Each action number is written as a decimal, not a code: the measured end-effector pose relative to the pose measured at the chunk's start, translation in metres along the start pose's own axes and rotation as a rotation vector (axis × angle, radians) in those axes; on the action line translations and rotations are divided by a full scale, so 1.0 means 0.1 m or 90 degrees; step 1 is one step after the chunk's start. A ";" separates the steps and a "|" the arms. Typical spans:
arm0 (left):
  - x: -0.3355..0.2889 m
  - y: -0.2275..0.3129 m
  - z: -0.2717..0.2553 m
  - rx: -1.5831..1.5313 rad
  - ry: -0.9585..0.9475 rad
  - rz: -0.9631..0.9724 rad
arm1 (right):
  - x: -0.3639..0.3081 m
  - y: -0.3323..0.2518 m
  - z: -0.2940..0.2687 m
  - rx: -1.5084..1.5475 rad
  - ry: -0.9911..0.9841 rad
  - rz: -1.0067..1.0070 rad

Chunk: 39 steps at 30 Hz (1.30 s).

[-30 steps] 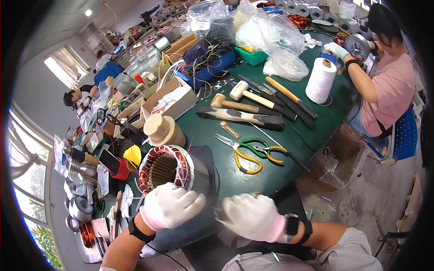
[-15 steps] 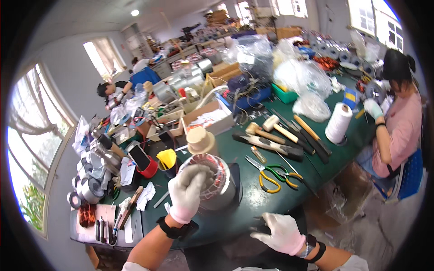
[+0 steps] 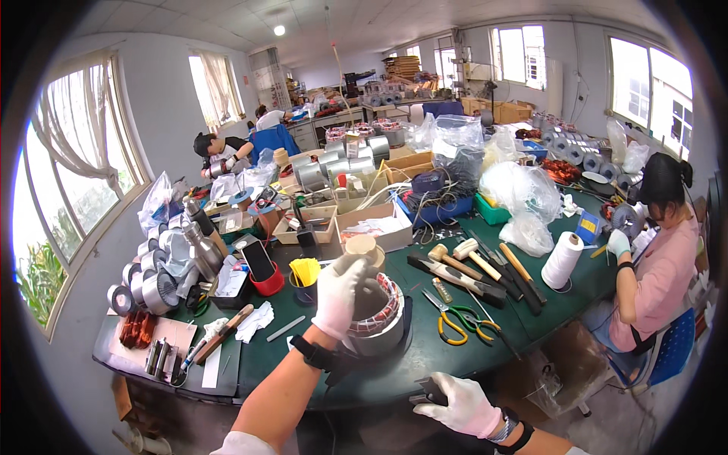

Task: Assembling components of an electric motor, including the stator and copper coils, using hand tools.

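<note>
My left hand [image 3: 339, 294], in a white glove, is above the left rim of a stator [image 3: 377, 335], a grey metal ring with red-and-white laced windings inside. Its fingers are curled together; whatever they hold, if anything, is hidden. Just behind the stator stands a round wooden piece [image 3: 364, 247]. Off the table's front edge, my gloved right hand [image 3: 466, 407] grips a small dark object [image 3: 430, 390] with what look like two prongs, too little shown to name. Scissors-like cutters with yellow handles [image 3: 447, 322] and green-handled pliers [image 3: 472, 320] lie right of the stator.
Hammers and mallets [image 3: 478, 265] lie behind the cutters, near a white thread cone [image 3: 563, 262]. Left of the stator are a cup of yellow strips [image 3: 305, 274], a phone [image 3: 258, 258] and copper coils [image 3: 137, 328]. A co-worker [image 3: 656, 265] sits at the right; others work farther back.
The view has tilted up and levelled, showing more of the room. My left hand stays by the stator's rim with fingers curled. My right hand still holds the dark object, which now shows more plainly.
</note>
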<state>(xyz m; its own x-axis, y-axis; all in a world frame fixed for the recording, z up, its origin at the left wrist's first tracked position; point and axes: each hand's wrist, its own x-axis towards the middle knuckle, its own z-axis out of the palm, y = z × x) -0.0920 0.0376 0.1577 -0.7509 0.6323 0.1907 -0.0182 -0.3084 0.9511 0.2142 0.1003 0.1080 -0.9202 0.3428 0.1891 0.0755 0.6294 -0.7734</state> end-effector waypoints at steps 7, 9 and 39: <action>-0.60 0.51 0.20 0.235 0.094 0.451 | -0.24 0.25 -0.24 0.002 0.082 0.027; -0.58 0.48 0.37 0.353 0.032 0.531 | -0.21 0.17 -0.29 0.035 0.076 0.059; -0.35 0.18 0.27 0.808 -0.705 0.702 | -0.22 0.43 -0.18 0.422 0.029 0.164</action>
<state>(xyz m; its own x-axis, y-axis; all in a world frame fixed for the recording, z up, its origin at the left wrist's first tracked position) -0.0480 0.0295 0.1745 0.5492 0.7920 0.2665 0.8354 -0.5283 -0.1514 0.2444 0.1320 0.0813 -0.8866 0.4612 -0.0353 0.0253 -0.0279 -0.9993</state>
